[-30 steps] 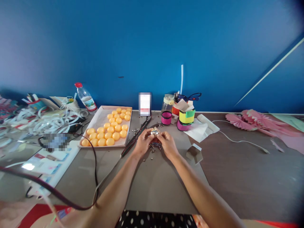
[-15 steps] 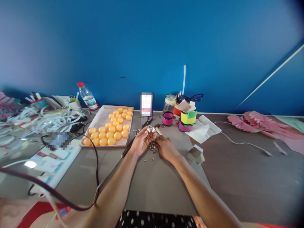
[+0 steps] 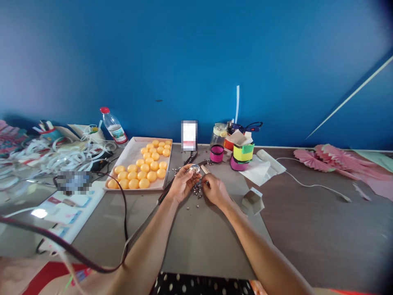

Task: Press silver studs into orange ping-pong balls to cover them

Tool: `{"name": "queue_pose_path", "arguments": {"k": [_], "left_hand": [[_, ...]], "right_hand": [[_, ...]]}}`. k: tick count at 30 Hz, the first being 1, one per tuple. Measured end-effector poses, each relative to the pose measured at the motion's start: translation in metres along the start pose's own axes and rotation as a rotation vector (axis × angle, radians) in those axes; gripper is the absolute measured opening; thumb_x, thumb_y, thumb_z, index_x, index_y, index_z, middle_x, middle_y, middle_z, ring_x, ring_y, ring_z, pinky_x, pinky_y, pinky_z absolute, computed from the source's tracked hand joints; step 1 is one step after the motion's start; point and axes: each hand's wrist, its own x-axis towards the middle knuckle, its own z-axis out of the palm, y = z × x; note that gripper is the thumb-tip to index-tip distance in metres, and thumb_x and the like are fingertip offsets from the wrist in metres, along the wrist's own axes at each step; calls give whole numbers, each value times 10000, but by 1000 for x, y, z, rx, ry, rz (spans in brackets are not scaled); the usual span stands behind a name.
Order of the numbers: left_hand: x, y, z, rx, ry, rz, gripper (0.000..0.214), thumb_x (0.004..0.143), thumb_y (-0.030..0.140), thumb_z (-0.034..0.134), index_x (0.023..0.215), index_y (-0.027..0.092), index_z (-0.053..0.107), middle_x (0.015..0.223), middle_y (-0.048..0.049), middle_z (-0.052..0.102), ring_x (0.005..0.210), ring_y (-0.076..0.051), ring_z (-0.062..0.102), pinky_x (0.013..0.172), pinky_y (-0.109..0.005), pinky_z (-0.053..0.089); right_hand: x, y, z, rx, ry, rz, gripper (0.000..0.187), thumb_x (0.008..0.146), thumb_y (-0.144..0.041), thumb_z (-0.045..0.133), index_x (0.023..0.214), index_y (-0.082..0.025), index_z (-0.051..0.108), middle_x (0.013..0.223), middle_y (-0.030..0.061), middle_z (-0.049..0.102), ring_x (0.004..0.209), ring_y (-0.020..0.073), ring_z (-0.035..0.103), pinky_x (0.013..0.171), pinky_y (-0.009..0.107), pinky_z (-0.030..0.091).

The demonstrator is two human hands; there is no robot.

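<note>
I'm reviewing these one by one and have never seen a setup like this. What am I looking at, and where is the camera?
There is no machine here: a person works with two bare hands. One camera, worn on the head, takes every picture, looking forward and down. The left hand holds a shiny silvery rounded piece. The right hand is close beside it, fingers curled; whether it grips anything is unclear. Small metallic pieces lie on the table around the hands. To the left is a shallow tray of glossy orange balls; to the right, pink pleated paper.
</note>
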Motion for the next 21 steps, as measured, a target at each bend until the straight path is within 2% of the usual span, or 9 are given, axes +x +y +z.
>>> {"name": "queue_pose_path", "arguments": {"k": [4,7,11,13,16,21], "left_hand": [[0,-2,0,19,0,2,375,675,225,785,989,163,589,856,-36,685,720,-146,662,685,-258,498],[0,-3,1,29,-14,6,362,682,231,782,981,158,592,863,-38,686,722,-139,659,705,-262,495],[-2,-2,3,51,-28,12,381,677,247,786,989,158,587,855,-39,687,722,-141,654,699,-264,489],[-2,-1,5,65,-51,20,383,677,257,785,988,157,588,852,-40,686,730,-146,651,713,-279,492],[-3,-3,6,94,-69,23,390,675,265,786,993,157,588,864,-42,683,754,-152,647,735,-298,496],[-2,-6,3,148,-66,21,401,676,280,784,1007,164,590,919,-57,678,812,-170,645,793,-333,492]], "right_hand": [[2,-1,-2,417,93,185,29,745,-237,549,730,-212,547,628,-21,569,530,127,490,529,248,362],[4,-7,-5,756,71,277,142,727,-330,631,721,-210,556,527,-59,477,452,95,403,461,233,296],[5,-16,-12,1088,25,342,209,675,-358,706,765,-192,616,540,-53,528,482,87,453,504,238,334],[6,-19,-14,1162,14,354,233,642,-344,734,775,-186,625,611,-34,589,523,91,498,550,250,376],[6,-19,-15,1151,34,369,226,625,-325,733,752,-182,614,687,-19,628,535,87,513,568,256,389],[6,-16,-11,981,90,396,179,644,-317,673,758,-191,615,598,-44,574,478,79,423,496,233,316]]}}
